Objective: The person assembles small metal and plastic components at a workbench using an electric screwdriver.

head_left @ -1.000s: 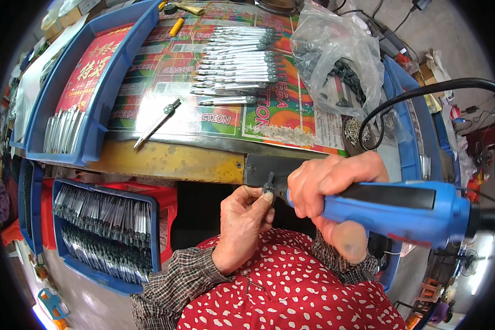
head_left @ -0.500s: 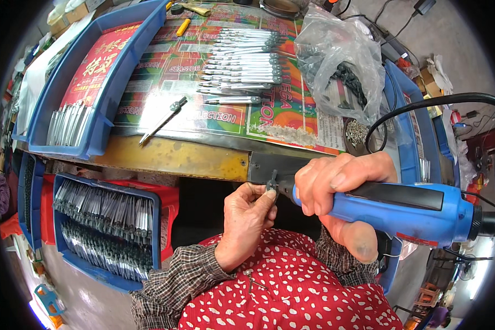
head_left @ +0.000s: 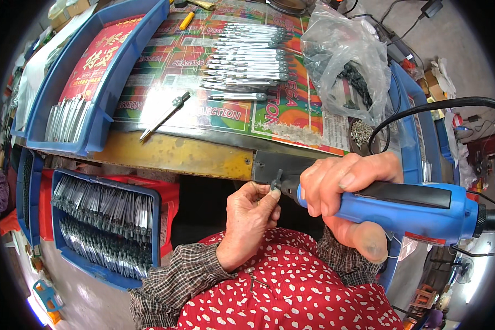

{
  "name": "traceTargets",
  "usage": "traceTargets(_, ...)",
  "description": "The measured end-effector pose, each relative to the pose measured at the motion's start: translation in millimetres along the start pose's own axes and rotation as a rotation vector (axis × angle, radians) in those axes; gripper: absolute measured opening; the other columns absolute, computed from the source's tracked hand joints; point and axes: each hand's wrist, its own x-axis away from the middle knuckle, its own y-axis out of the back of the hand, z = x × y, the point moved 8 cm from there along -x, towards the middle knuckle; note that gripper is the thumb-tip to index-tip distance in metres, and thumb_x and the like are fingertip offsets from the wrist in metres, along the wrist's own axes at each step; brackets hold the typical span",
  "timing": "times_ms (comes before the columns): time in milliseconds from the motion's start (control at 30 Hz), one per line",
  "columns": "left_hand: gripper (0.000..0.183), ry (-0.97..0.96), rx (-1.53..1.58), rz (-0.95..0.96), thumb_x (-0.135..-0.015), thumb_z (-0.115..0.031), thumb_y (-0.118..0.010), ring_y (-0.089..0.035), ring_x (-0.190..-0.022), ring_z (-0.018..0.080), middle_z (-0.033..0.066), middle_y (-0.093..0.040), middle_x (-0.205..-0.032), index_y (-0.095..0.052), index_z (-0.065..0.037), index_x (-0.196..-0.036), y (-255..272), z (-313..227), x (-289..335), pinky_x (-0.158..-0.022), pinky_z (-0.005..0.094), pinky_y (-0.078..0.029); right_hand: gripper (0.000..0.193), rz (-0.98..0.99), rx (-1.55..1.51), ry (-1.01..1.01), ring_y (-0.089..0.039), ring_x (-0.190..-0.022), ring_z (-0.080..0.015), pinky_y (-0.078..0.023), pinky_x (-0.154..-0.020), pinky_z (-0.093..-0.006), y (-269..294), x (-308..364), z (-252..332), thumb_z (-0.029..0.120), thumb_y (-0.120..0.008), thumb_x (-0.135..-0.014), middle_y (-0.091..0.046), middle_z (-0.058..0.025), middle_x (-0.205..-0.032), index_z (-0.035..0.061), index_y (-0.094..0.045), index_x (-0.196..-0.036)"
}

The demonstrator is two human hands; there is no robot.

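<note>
My left hand (head_left: 245, 223) pinches a small dark plastic part (head_left: 277, 180) between thumb and fingertips, just off the table's front edge. My right hand (head_left: 349, 179) is wrapped round a blue electric screwdriver (head_left: 388, 217) with a black grip panel. It lies sideways, its front end pointing left at the dark part; whether the bit touches the part is hidden. Beyond my hands, one silvery rod with a dark head (head_left: 165, 116) lies slanted on the table. A row of similar silvery rods (head_left: 250, 58) lies side by side farther back.
A blue bin (head_left: 96, 129) with rods stands on the table's left. Below, another blue bin (head_left: 157, 220) holds many dark-headed rods. At right are a clear bag of dark parts (head_left: 335, 66), a dish of small screws (head_left: 361, 133) and a looping black cable (head_left: 440, 103). A yellow-handled tool (head_left: 187, 21) lies at the back.
The whole view has shifted slightly. The dark part leans a little more to the right; both hands keep their holds.
</note>
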Motion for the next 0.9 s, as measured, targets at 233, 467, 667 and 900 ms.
traceTargets(233,0.012,0.003,0.014,0.012,-0.085,-0.009,-0.056,-0.048,-0.051,0.0044,0.0011,-0.053,-0.064,-0.052,0.002,-0.089,-1,-1,0,-0.042,0.0162,-0.038,0.062,-0.011,0.008,0.001,-0.052,-0.056,-0.0178,-0.042,-0.054,-0.0329,0,0,-2,0.048,-0.072,-0.067,-0.051,-0.0052,-0.069,0.0058,-0.041,-0.099)
traceTargets(467,0.012,-0.017,-0.039,-0.037,-0.085,-0.009,-0.057,-0.046,-0.049,0.0045,0.001,-0.052,-0.061,-0.053,0.002,-0.087,2,-3,1,-0.04,0.0168,-0.036,0.055,0.131,0.096,0.023,-0.046,-0.052,-0.0139,-0.04,-0.049,-0.0281,-10,-11,-7,0.044,-0.071,-0.071,-0.049,-0.0049,-0.066,0.0042,-0.042,-0.097)
traceTargets(667,0.012,-0.012,-0.042,-0.004,-0.084,-0.009,-0.057,-0.046,-0.049,0.0045,0.0014,-0.052,-0.061,-0.053,0.002,-0.086,-2,-6,2,-0.04,0.0168,-0.035,0.062,0.098,0.109,0.001,-0.049,-0.05,-0.0148,-0.04,-0.046,-0.0275,0,-10,-5,0.052,-0.07,-0.067,-0.049,-0.0035,-0.063,0.0042,-0.043,-0.095)
traceTargets(900,0.013,-0.016,-0.068,0.003,-0.084,-0.009,-0.057,-0.046,-0.05,0.0045,0.0008,-0.052,-0.062,-0.053,0.002,-0.088,2,-3,-1,-0.042,0.0168,-0.036,0.062,-0.088,0.009,0.068,-0.051,-0.051,-0.0168,-0.041,-0.047,-0.0304,0,5,-1,0.052,-0.072,-0.065,-0.05,-0.0036,-0.063,0.0053,-0.043,-0.095)
